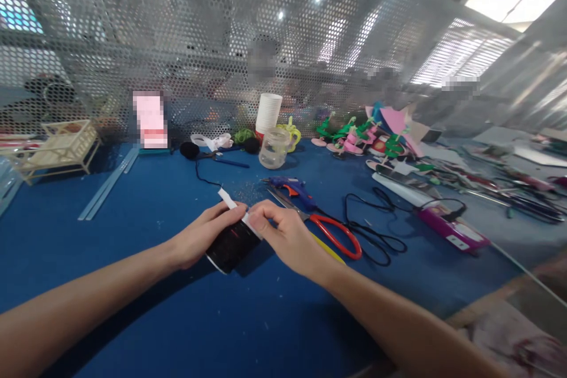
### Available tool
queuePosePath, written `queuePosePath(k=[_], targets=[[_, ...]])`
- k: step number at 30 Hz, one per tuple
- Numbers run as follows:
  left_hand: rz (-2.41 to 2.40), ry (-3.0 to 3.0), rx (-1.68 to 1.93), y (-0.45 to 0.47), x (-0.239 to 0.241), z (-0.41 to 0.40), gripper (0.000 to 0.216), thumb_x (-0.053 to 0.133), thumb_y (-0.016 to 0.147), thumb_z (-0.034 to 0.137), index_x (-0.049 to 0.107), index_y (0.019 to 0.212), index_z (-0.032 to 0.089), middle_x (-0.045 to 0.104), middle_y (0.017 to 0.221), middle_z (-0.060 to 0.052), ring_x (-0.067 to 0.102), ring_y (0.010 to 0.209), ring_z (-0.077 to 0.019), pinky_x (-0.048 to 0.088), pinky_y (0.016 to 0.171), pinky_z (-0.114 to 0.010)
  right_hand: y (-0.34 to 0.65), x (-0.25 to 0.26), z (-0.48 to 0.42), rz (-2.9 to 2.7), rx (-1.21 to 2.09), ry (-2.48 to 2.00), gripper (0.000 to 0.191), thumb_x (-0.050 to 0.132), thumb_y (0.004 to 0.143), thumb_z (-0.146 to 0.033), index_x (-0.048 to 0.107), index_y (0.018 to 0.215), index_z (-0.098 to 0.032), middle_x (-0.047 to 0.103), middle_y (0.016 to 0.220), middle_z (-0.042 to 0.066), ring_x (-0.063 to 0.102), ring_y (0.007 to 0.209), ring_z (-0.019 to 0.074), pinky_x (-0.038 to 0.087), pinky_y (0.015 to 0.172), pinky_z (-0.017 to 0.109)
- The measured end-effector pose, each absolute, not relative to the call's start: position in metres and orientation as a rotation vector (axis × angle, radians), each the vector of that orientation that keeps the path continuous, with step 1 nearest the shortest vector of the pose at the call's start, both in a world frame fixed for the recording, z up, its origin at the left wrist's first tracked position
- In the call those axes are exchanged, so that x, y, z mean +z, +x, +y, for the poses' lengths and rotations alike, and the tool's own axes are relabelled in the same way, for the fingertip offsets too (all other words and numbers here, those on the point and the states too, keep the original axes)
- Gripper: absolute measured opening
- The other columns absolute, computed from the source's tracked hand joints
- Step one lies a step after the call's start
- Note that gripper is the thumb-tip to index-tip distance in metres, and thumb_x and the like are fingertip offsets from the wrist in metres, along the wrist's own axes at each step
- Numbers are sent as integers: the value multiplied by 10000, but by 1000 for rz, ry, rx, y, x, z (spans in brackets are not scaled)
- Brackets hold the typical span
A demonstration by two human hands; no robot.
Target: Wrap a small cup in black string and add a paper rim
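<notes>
I see the left hand (201, 237) wrapped around a black cylinder (230, 246), which lies tilted on its side with its near end low and just beyond the palm; the fingers are closed on its upper side. The right hand (283, 235) meets it from the other side, thumb and forefinger pinched together on a white strip (243, 214) that is pressed across the top of the cylinder. The strip's free end pokes up past the left fingertips. Both hands touch at the strip, so the cylinder sits between them and slightly below the knuckles.

Just beyond the right hand, almost at its knuckles, I make out scissors (335, 236) with red handles, a thin yellow stick (328, 250) under them and a blue glue gun (294, 187) a little farther out. A black cable (376, 237) loops to the outer side of the right hand, running toward a purple device (452, 231). Well ahead of both hands stand a clear jug (274, 148) and a stack of white cups (269, 112). Far off to the outer side of the left hand there is a small pale wooden frame (62, 144), with clear rods (108, 185) lying nearer.

Everything rests on a blue table (133, 307), dotted with small white flecks. A perforated metal screen (266, 41) rises behind it, and bright ceiling lights show through the holes.
</notes>
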State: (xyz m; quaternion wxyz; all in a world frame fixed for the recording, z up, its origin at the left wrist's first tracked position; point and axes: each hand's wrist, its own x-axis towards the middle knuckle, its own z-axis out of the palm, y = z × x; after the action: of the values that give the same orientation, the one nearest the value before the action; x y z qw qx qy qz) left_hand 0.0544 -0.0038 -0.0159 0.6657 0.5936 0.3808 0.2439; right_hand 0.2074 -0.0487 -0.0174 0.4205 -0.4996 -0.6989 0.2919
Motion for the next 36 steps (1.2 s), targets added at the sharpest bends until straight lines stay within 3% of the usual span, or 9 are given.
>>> queuePosePath(k=[3,11,16,22,28,31,36], targets=[[866,1442,574,55,-14,-6,411,520,737,454,564,1024,163,614,944,-59,513,924,-226,366,784,-297,207,-17,-48,-1774,719,-1266,384,303,864,-423,463,610,-183,466,623,4,467,646,130,383,619,268],[893,1543,579,56,-12,-9,338,454,794,398,583,1011,173,609,978,-43,491,989,-230,345,848,-274,201,-18,-50,-1716,759,-1316,263,458,813,-349,475,617,-175,464,623,-13,443,626,116,359,608,248],[864,1508,603,55,-14,-9,335,469,788,403,593,1000,174,619,966,-48,488,989,-242,354,837,-282,202,-16,-49,-1728,836,-1277,396,301,867,-415,441,584,-176,388,564,-24,383,542,99,324,519,231],[877,1510,648,57,-15,-9,262,507,771,371,635,917,195,637,928,-18,495,966,-219,345,844,-257,200,-17,-49,-1717,771,-1329,292,464,806,-388,484,607,-176,442,580,-23,423,573,107,343,554,238],[811,957,448,57,-11,-3,409,367,826,443,621,855,124,651,699,-66,583,621,-172,429,612,-271,209,-6,-48,-1682,868,-1179,502,229,870,-491,527,620,-172,530,632,18,510,647,131,405,637,266],[824,801,391,54,-10,-1,457,331,827,465,605,795,101,636,619,-92,599,541,-190,446,541,-293,211,-7,-48,-1713,790,-1166,397,334,854,-461,531,674,-168,557,728,38,519,717,145,407,689,284],[734,747,366,53,-13,0,424,354,818,453,577,739,101,633,597,-102,622,540,-205,464,514,-295,210,-13,-49,-1697,757,-1204,303,454,815,-416,479,633,-174,525,693,19,499,671,134,403,656,276]])
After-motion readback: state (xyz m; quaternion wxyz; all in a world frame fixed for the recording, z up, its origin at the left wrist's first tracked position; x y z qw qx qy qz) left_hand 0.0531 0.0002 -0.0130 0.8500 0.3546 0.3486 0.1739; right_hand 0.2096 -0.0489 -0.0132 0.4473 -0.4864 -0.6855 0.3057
